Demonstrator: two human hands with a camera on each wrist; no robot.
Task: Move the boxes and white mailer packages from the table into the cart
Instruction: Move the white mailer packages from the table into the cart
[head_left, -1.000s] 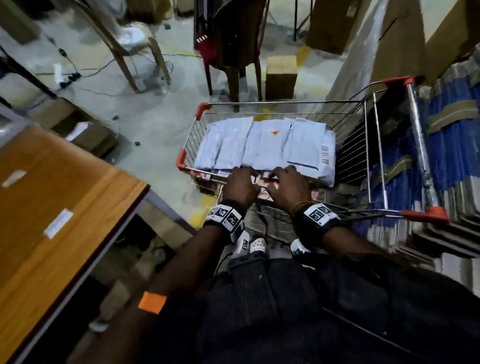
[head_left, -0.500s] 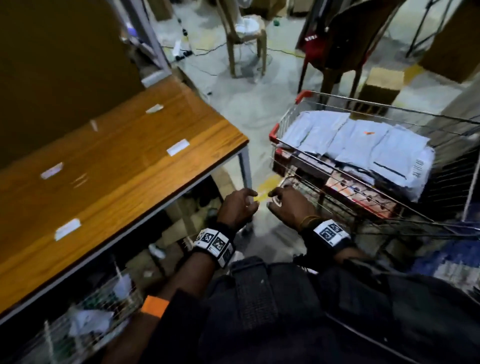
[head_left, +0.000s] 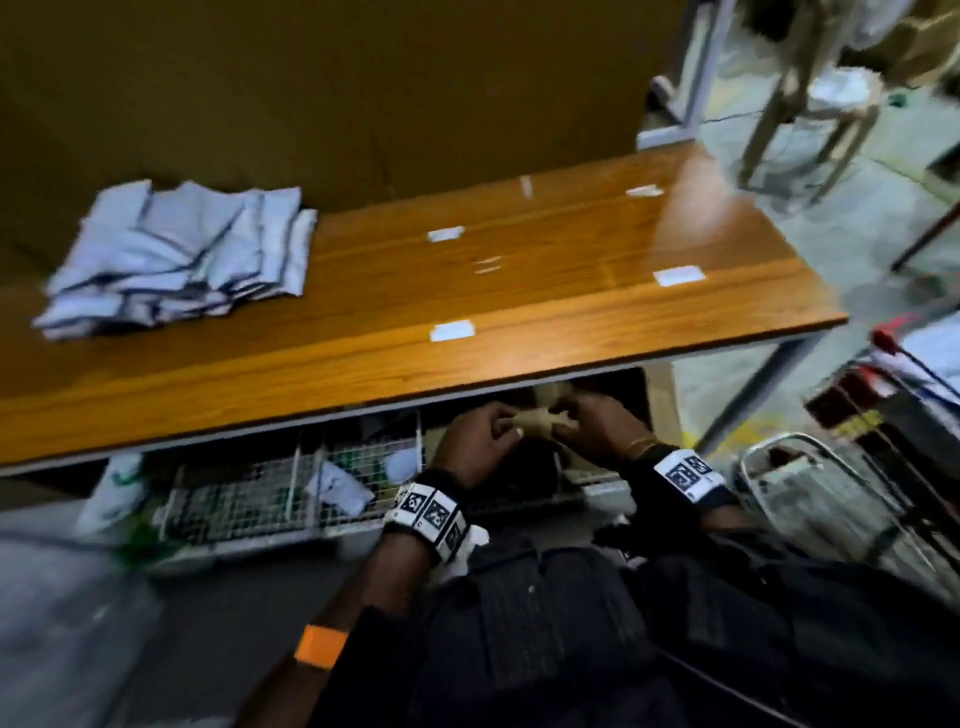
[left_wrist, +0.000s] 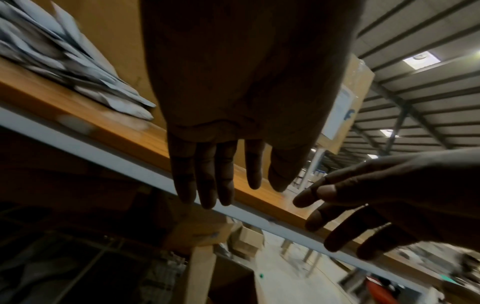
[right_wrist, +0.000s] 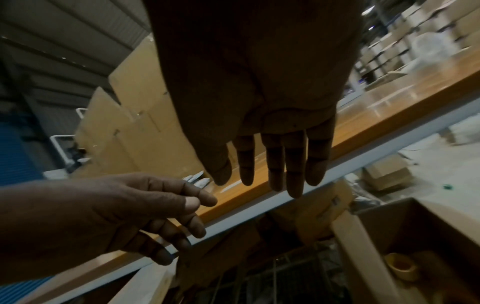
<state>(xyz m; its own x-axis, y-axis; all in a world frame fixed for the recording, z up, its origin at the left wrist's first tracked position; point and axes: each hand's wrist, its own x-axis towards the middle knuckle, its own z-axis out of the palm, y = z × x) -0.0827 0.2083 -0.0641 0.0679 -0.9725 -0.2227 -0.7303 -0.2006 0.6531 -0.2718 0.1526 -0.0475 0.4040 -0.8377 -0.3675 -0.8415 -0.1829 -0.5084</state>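
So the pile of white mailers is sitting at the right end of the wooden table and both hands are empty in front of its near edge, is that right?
Not quite. The pile of white mailers sits at the left end of the wooden table, as the head view shows. The rest holds: the left hand and right hand are empty, fingers extended, in front of the near edge.

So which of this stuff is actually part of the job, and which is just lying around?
Part of the job:
- white mailers piled on the table
- cart, at the right edge
- left hand and right hand, both empty

Just lying about:
- paper labels
- wire baskets underneath
- chair
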